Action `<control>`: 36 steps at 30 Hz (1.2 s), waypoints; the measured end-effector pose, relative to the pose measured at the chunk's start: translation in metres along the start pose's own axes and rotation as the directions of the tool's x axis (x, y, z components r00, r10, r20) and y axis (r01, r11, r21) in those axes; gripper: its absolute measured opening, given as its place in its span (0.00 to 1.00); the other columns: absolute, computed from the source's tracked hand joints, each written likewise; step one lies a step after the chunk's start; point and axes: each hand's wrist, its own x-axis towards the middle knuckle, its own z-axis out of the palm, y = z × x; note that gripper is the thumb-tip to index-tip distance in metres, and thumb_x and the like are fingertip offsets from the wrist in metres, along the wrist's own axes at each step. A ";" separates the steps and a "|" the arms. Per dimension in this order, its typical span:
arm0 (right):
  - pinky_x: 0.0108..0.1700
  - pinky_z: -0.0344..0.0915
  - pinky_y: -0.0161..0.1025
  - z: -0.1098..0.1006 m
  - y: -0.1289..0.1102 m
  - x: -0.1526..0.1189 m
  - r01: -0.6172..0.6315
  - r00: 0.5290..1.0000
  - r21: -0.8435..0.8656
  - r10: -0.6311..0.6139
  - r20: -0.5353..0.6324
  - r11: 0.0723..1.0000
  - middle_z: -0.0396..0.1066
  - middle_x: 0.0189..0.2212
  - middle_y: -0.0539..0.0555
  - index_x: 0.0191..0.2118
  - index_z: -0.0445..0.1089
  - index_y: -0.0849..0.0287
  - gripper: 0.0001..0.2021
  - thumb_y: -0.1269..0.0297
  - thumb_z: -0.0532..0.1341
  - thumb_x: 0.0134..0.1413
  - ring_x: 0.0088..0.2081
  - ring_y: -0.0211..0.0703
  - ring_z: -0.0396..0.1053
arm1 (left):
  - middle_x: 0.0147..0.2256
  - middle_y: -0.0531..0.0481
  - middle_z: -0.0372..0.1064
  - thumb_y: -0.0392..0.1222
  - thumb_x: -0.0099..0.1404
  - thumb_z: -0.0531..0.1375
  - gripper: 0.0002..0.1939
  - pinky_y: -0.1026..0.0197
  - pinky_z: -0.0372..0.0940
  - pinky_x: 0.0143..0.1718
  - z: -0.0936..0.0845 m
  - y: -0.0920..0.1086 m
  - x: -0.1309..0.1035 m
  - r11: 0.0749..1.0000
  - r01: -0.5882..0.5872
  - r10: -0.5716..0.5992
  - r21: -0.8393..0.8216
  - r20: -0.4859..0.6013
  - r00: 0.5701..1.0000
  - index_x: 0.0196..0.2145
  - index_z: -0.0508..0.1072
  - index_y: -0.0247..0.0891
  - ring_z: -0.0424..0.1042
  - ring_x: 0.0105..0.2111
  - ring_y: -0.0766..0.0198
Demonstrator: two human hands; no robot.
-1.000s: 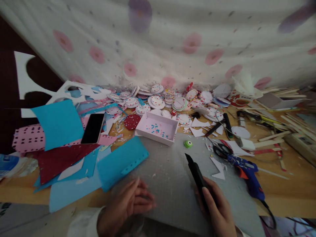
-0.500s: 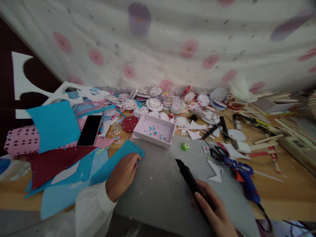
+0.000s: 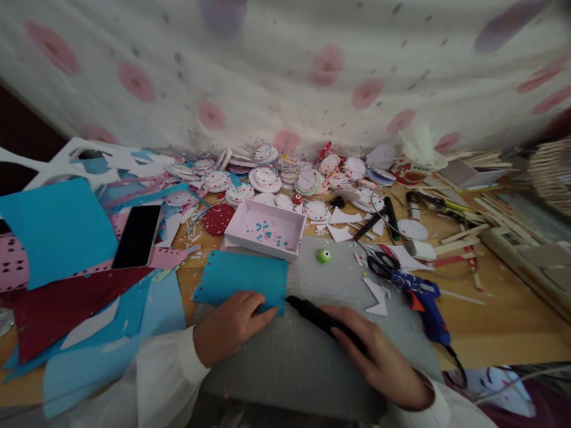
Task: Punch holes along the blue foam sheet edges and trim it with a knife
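Observation:
My left hand (image 3: 232, 328) lies on a blue foam sheet (image 3: 244, 270), with fingers stretched over its near edge. Small holes run along the sheet's margins. My right hand (image 3: 381, 356) is wrapped round a black utility knife (image 3: 322, 319). The knife's tip points left, at the sheet's near right corner; whether it touches I cannot tell. Just behind the sheet stands a shallow pale box (image 3: 257, 245) with small blue and pink bits inside. A small green craft punch (image 3: 324, 255) sits on the grey mat (image 3: 307, 368), right of the box.
Coloured sheets and a phone (image 3: 137, 236) lie at the left. Stacks of decorated discs (image 3: 265, 178) line the back by a flowered curtain (image 3: 285, 89). On the right are scissors (image 3: 381, 261), a blue glue gun (image 3: 426, 303), a paper cup (image 3: 417, 169) and wooden sticks (image 3: 464, 235).
The blue sheet now lies flat in front of the box, moved right with my left hand. My right hand has brought the knife left and turned it toward the sheet's corner. The view has shifted.

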 end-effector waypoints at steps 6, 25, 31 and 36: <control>0.44 0.70 0.39 -0.001 -0.003 0.006 -0.020 0.994 0.006 0.019 0.104 1.000 0.69 0.42 0.56 0.60 0.62 0.51 0.19 0.69 0.49 0.66 0.42 0.42 0.71 | 0.53 0.40 0.66 0.34 0.72 0.45 0.20 0.53 0.65 0.49 0.013 -0.008 -0.006 1.000 -0.003 0.004 0.017 -0.028 1.000 0.58 0.65 0.42 0.66 0.51 0.55; 0.52 0.68 0.42 -0.007 -0.004 0.000 -0.068 0.989 0.041 0.062 0.133 0.997 0.70 0.51 0.56 0.60 0.63 0.50 0.21 0.66 0.54 0.63 0.52 0.47 0.69 | 0.64 0.35 0.47 0.30 0.64 0.51 0.27 0.29 0.45 0.59 0.017 -0.013 -0.009 0.989 -0.061 0.074 -0.133 0.091 0.993 0.60 0.61 0.43 0.43 0.65 0.43; 0.53 0.66 0.45 -0.009 0.001 0.006 -0.201 0.972 0.160 0.176 0.158 0.966 0.74 0.50 0.52 0.56 0.69 0.49 0.18 0.64 0.57 0.61 0.50 0.47 0.71 | 0.65 0.37 0.49 0.31 0.66 0.51 0.27 0.30 0.44 0.60 0.017 -0.014 -0.009 0.990 -0.062 0.074 -0.124 0.089 0.993 0.61 0.60 0.44 0.42 0.66 0.44; 0.50 0.68 0.44 -0.006 0.001 0.012 -0.278 0.959 0.283 0.249 0.137 0.918 0.77 0.45 0.52 0.50 0.74 0.50 0.15 0.62 0.61 0.57 0.46 0.48 0.74 | 0.65 0.39 0.50 0.31 0.65 0.52 0.27 0.30 0.44 0.60 0.017 -0.014 -0.008 0.991 -0.062 0.073 -0.122 0.085 0.994 0.61 0.60 0.43 0.44 0.65 0.43</control>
